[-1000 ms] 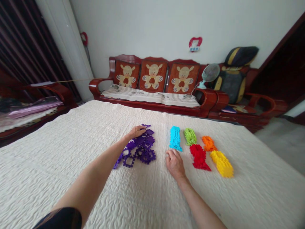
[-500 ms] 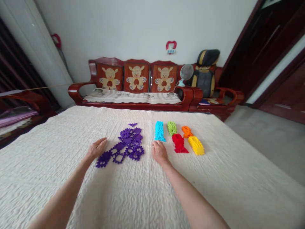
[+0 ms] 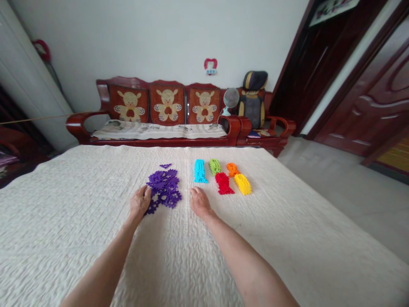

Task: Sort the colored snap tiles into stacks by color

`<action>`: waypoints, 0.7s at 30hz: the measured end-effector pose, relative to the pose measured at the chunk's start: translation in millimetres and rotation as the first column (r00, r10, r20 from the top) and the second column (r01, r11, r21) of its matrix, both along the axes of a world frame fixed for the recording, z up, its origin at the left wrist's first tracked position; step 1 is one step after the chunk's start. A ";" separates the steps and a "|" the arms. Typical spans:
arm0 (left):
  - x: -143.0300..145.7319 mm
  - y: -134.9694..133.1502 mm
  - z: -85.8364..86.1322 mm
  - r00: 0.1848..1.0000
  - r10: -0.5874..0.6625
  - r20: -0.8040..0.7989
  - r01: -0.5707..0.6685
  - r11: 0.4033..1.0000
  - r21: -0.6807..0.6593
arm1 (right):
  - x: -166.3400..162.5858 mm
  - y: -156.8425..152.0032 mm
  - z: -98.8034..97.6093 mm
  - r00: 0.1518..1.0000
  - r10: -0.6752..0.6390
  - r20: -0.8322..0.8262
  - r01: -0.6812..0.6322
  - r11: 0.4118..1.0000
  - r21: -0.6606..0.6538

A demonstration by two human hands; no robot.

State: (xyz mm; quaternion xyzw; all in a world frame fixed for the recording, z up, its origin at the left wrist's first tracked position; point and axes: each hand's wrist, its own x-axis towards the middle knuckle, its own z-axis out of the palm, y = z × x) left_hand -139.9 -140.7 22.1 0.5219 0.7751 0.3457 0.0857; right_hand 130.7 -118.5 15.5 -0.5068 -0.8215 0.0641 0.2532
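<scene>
Flat purple interlocking toy pieces with notched edges (image 3: 164, 187) lie in an overlapping pile on the cream quilted cover. My left hand (image 3: 140, 202) rests against the pile's left edge, its fingers cupped along the pieces rather than closed around one. One small purple piece (image 3: 165, 165) lies apart, just beyond the pile. To the right of the pile is my right hand (image 3: 200, 203), fingers curled in and nothing visible in them. Just beyond it stands a light blue stack of pieces (image 3: 200, 171); between this hand and the purple pile is a gap.
Right of the blue stack lie green (image 3: 215, 166), red (image 3: 224, 183), orange (image 3: 232, 169) and yellow (image 3: 243, 183) groups of similar pieces. The quilted cover (image 3: 79, 221) spreads over the broad surface. Behind it stands a wooden sofa (image 3: 150, 143) with bear cushions and a small fan (image 3: 231, 98).
My left hand has moved right onto the pile's edge, and the leftmost purple pieces are pushed in closer to the others. My right hand stays curled near the blue stack. The view has turned right.
</scene>
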 end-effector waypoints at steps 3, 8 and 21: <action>16.5 11.7 3.5 1.000 0.019 -0.022 -0.018 1.000 0.016 | -0.5 -3.8 0.1 1.000 0.001 -0.020 -0.001 1.000 0.008; 33.8 26.9 8.1 0.999 0.044 -0.029 -0.044 0.999 0.003 | -0.2 -6.7 2.4 0.998 0.006 -0.068 -0.003 0.999 0.040; 27.0 4.0 2.5 0.997 0.033 0.071 -0.038 0.996 0.081 | 0.3 -7.3 1.4 0.995 0.011 -0.098 -0.003 0.997 0.080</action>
